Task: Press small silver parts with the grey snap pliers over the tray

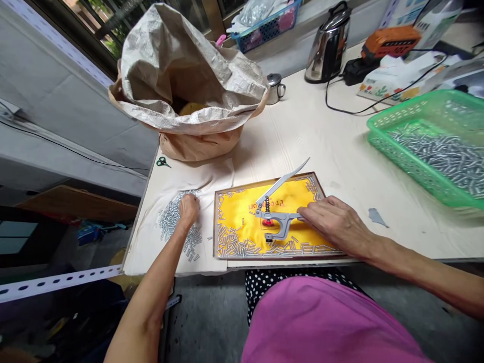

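My left hand [188,210] presses its bunched fingers into a pile of small silver metal pieces [170,221] on a white cloth [149,252]. Whether those fingers hold any pieces is hidden. My right hand [335,224] lies over the lower arm of silver press pliers [275,218], whose long upper handle points away to the far right. The pliers stand on yellow printed fabric [238,217] inside a brown-framed tray [264,180]. More loose metal pieces line the tray's edges, thickest along the near side.
A green plastic basket [412,113] full of metal pieces sits at the right. A woven sack [189,85], green-handled scissors [163,162], a steel kettle [328,50] and a black cable [351,108] lie beyond. The table's near edge runs just past the tray.
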`<state>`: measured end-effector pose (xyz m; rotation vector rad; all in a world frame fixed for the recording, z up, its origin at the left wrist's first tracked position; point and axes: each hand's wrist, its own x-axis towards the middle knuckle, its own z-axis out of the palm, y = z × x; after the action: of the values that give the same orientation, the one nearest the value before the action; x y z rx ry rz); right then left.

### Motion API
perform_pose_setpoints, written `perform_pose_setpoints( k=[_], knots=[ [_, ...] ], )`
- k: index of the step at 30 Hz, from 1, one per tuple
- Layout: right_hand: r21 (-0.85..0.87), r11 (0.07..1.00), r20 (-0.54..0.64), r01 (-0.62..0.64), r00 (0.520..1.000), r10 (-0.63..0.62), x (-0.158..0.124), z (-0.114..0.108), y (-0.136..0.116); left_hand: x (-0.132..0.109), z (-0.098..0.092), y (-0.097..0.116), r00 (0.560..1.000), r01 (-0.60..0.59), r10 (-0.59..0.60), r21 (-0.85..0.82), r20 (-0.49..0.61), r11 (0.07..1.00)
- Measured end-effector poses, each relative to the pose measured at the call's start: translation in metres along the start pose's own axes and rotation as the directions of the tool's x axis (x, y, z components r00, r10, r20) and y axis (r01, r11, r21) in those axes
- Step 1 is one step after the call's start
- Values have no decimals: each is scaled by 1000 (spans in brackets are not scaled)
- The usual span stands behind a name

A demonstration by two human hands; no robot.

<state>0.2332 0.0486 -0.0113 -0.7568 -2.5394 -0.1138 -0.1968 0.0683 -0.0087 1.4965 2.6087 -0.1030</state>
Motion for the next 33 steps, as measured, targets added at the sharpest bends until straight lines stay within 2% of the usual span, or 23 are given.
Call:
perform_pose_setpoints(
  k=[3, 5, 6, 7, 9, 11, 13, 14, 18, 22, 26, 29, 33],
  knots=[
    [-35, 999, 2, 10, 1000, -10, -1, 1, 3, -4, -6, -2, 999, -13, 11, -26, -53, 1000],
    [-62, 998, 15, 7, 1000, -6, -1, 3, 4, -16, -10, 2, 995, -18, 2, -158, -101, 987],
    [-73, 997, 20, 5, 1000, -4, -1, 3, 5, -26, -12, 7, 994, -15, -16, -279, -109, 960],
    [-83, 997, 22, 3, 1000, -1, 0, 3, 5, -38, -12, 13, 995, -9, -33, -422, -92, 907],
    [-105, 994, 16, 6, 1000, -5, 4, 3, 4, -70, -12, 33, 1000, 21, -11, -717, 19, 697],
    [-135, 991, -2, 20, 1000, -20, 9, 3, 3, -104, -9, 58, 977, 87, 129, -872, 169, 483],
    [-164, 986, -22, 35, 999, -40, 15, 2, 2, -133, -4, 82, 928, 218, 214, -911, 304, 350],
    [-175, 984, -28, 41, 998, -47, 17, 2, 1, -143, -1, 92, 913, 264, 229, -916, 338, 302],
    [-207, 977, -28, 54, 998, -61, 19, 4, 0, -160, 10, 113, 894, 368, 207, -915, 397, 166],
    [-200, 978, -2, 56, 998, -57, 17, 9, 0, -165, 20, 118, 892, 396, 186, -911, 412, 117],
    [-164, 985, 56, 45, 998, -36, 16, 14, -1, -170, 26, 120, 884, 413, 182, -901, 431, 129],
    [-117, 992, 83, 42, 996, -32, 16, 19, -2, -170, 28, 120, 861, 446, 183, -878, 474, 175],
    [-84, 995, 124, 50, 991, -39, 15, 30, -2, -164, 29, 119, 827, 473, 179, -832, 532, 289]
  ],
)
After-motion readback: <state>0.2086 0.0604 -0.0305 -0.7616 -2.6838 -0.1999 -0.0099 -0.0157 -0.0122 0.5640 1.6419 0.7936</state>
